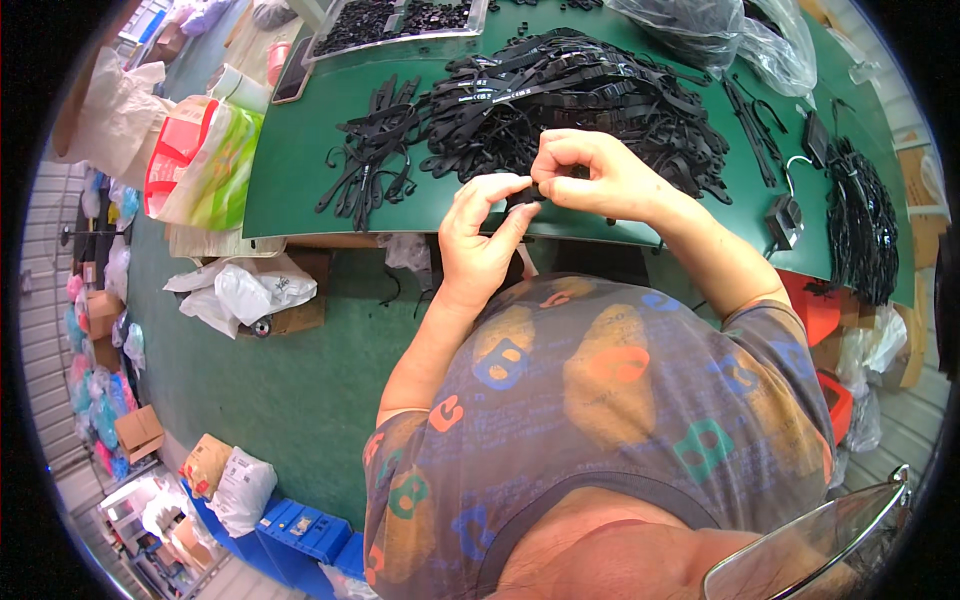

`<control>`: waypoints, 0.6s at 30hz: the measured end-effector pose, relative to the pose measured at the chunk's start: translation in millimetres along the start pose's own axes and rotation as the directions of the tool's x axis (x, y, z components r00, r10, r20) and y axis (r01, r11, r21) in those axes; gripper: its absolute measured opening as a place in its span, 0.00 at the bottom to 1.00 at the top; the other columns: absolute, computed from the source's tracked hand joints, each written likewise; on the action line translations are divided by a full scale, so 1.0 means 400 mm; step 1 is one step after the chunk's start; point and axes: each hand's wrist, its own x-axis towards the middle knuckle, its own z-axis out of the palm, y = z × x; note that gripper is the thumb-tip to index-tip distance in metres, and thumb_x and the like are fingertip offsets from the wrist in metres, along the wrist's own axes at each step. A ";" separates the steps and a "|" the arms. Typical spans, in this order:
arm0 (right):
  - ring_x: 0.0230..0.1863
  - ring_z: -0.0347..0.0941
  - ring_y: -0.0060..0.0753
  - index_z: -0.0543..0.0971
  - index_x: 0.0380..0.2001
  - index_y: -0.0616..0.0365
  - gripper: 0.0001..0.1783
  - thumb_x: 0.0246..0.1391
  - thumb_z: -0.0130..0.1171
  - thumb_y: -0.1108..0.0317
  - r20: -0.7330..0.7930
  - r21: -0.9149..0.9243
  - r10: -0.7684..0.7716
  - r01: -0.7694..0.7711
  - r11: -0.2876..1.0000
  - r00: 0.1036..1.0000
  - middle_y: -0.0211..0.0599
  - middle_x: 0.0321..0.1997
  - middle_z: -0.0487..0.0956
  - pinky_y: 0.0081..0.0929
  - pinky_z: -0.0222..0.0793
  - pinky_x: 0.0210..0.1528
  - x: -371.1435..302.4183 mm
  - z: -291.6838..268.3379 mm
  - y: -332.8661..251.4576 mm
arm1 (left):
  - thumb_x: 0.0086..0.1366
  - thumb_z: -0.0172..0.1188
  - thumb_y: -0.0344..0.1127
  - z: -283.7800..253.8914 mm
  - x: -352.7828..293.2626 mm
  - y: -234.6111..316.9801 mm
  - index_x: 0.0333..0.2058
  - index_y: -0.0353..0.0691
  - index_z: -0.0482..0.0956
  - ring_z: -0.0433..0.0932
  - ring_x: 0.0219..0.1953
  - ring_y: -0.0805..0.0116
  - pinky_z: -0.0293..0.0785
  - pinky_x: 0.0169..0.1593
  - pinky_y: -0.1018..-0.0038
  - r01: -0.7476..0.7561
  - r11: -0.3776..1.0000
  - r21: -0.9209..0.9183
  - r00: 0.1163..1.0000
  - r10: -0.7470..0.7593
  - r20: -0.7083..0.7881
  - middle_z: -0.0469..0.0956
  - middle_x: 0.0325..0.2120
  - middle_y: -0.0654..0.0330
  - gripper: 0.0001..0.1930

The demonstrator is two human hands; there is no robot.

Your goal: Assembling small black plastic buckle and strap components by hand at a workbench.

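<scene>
Close together at the near edge of the green table, my two hands meet over a small black strap piece [522, 197]. My left hand [472, 240] pinches it between thumb and fingertips. From the other side, my right hand [595, 178] is closed, thumb against bent fingers, on the same piece. Fingers cover most of it, so its exact shape is hidden. Just beyond my hands lies a big heap of black straps [560, 85], some with small buckles. A smaller bunch of black straps [368, 150] is spread out to its left.
A clear tray [400, 48] of small black parts stands at the back left, near a phone [293, 70]. Clear plastic bags [690, 30] lie at the back right. Further right are a small black device with a hook [785, 220] and a hanging black bundle [862, 230].
</scene>
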 end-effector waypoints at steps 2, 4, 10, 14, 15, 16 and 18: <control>0.36 0.71 0.21 0.80 0.31 0.62 0.08 0.54 0.62 0.66 0.025 0.077 0.004 -0.006 0.997 1.000 0.28 0.32 0.75 0.22 0.67 0.41 0.001 -0.002 0.010 | 0.59 0.69 0.24 -0.008 0.006 0.003 0.43 0.36 0.82 0.80 0.43 0.69 0.73 0.50 0.74 -0.032 0.999 0.042 0.999 0.031 0.018 0.82 0.39 0.59 0.12; 0.37 0.72 0.20 0.80 0.34 0.61 0.11 0.56 0.64 0.63 0.082 0.163 0.082 -0.095 0.982 0.993 0.27 0.33 0.76 0.22 0.68 0.43 0.002 -0.008 0.006 | 0.59 0.69 0.24 -0.015 0.006 0.001 0.43 0.36 0.82 0.80 0.43 0.68 0.73 0.50 0.74 -0.024 0.999 0.025 0.999 0.023 0.030 0.82 0.39 0.59 0.12; 0.46 0.72 0.24 0.81 0.42 0.59 0.16 0.59 0.66 0.57 0.171 0.157 -0.032 0.005 0.988 0.985 0.29 0.43 0.77 0.26 0.68 0.51 0.008 -0.014 0.029 | 0.56 0.71 0.24 -0.027 0.001 0.012 0.43 0.38 0.83 0.77 0.45 0.66 0.72 0.52 0.72 -0.036 0.994 -0.106 0.996 0.044 0.079 0.79 0.41 0.58 0.15; 0.55 0.70 0.35 0.82 0.45 0.59 0.16 0.63 0.61 0.57 0.166 0.110 -0.205 0.188 0.976 0.965 0.37 0.50 0.75 0.34 0.66 0.59 0.009 0.003 0.027 | 0.54 0.73 0.26 -0.034 0.009 0.035 0.44 0.39 0.84 0.74 0.47 0.65 0.71 0.53 0.71 -0.100 0.995 -0.027 0.994 0.101 0.028 0.76 0.41 0.60 0.17; 0.57 0.70 0.37 0.83 0.45 0.59 0.17 0.65 0.60 0.57 0.169 0.132 -0.214 0.194 0.972 0.962 0.39 0.50 0.75 0.36 0.65 0.59 0.008 0.007 0.029 | 0.54 0.73 0.26 -0.033 0.011 0.041 0.44 0.39 0.84 0.74 0.47 0.65 0.70 0.52 0.71 -0.114 0.993 -0.002 0.993 0.114 0.008 0.76 0.41 0.60 0.17; 0.57 0.70 0.39 0.83 0.41 0.60 0.14 0.66 0.57 0.60 0.144 0.021 -0.280 0.280 0.960 0.949 0.40 0.49 0.75 0.37 0.65 0.59 0.012 0.007 0.034 | 0.54 0.73 0.26 -0.030 0.014 0.051 0.44 0.39 0.84 0.75 0.47 0.65 0.71 0.52 0.71 -0.112 0.993 0.034 0.993 0.113 -0.028 0.76 0.41 0.60 0.17; 0.56 0.70 0.38 0.82 0.39 0.61 0.14 0.66 0.58 0.60 0.115 0.058 -0.298 0.293 0.954 0.948 0.40 0.48 0.75 0.37 0.65 0.59 0.014 0.008 0.044 | 0.53 0.73 0.26 -0.024 0.017 0.069 0.44 0.38 0.84 0.75 0.46 0.65 0.71 0.51 0.71 -0.101 0.989 0.104 0.989 0.111 -0.100 0.76 0.41 0.59 0.17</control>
